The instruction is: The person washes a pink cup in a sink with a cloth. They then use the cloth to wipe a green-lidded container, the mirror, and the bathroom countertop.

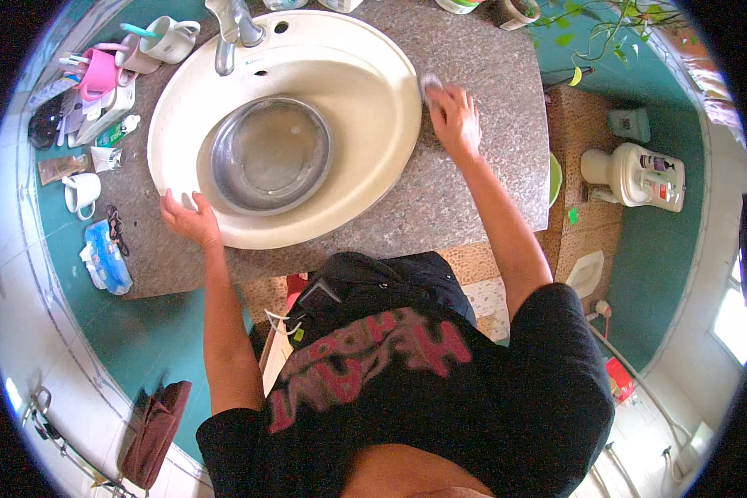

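An oval cream washbasin (pixel 382 158) is set in a speckled grey-brown countertop (pixel 481 41). Inside it sits a round metal basin (pixel 224 178) holding slightly cloudy water. My left hand (pixel 192 221) rests on the washbasin's near-left rim, fingers apart, thumb toward the bowl. At the right side of the washbasin, my right hand (pixel 456 123) presses a small greyish pad (pixel 430 83) against the countertop beside the rim. The fingers partly cover this pad, so its exact kind is unclear. A chrome faucet (pixel 234 33) stands at the washbasin's far edge.
Left of the washbasin stand a white mug (pixel 81 196), a pink cup (pixel 100 75), a grey-white mug (pixel 169 40) and a blue-and-white soft packet (pixel 105 257). A potted plant (pixel 513 12) is at the back right. Past the counter's right end is a toilet (pixel 631 174).
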A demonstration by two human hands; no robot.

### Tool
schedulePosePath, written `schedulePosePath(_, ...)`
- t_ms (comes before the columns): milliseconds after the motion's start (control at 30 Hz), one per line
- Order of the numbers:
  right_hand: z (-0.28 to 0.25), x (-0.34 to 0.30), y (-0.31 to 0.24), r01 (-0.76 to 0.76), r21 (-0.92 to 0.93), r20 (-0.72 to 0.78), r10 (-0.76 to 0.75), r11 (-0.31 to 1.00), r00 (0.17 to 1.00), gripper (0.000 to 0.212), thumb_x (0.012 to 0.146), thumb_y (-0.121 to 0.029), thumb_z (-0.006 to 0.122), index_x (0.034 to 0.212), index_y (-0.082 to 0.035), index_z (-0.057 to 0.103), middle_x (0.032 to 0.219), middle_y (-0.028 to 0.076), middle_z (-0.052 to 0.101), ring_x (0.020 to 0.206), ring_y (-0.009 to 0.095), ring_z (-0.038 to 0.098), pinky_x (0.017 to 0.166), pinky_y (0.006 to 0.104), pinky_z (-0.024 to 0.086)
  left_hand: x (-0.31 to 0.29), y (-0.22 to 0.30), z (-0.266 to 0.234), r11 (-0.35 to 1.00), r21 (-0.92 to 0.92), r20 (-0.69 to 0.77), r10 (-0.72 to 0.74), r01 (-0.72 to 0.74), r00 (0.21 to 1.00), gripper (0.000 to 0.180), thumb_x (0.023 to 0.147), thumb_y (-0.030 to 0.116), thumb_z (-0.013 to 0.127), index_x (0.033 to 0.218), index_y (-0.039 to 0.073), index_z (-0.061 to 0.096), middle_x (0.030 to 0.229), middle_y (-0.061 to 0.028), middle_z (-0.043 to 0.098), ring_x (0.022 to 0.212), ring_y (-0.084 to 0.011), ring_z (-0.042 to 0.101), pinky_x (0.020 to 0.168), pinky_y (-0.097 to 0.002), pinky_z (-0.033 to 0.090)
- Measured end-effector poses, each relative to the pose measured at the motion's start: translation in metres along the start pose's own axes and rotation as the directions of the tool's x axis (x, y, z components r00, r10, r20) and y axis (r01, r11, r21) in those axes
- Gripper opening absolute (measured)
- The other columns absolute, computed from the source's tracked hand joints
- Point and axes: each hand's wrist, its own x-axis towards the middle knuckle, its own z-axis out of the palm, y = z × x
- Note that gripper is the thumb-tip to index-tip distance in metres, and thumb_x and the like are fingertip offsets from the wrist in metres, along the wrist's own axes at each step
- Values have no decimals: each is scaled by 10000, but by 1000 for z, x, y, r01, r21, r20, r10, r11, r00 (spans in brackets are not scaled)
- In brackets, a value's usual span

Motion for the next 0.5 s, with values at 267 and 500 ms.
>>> schedulePosePath(267, -39, -94, 1, 83, 56, 130, -89, 995, 987, 254, 794, -139, 624, 1015, -240, 695, 1049, 52, 575, 990, 277, 555, 843, 426, 473, -4, -12, 5, 988, 24, 133, -157, 155, 979, 692, 789, 241, 689, 1339, -37, 373, 1326, -276, 393, 1230, -426, 393, 1038, -490, 327)
schedulePosePath(500, 8, 57, 10, 62, -6, 3, -62, 998, 998, 241, 870, -168, 564, 1041, -278, 693, 1093, 40, 591, 1037, 288, 554, 877, 448, 467, 3, 9, -8, 975, 144, 201, -198, 171, 959, 673, 820, 285, 656, 1340, -38, 375, 1323, -287, 387, 1229, -427, 397, 1035, -493, 337)
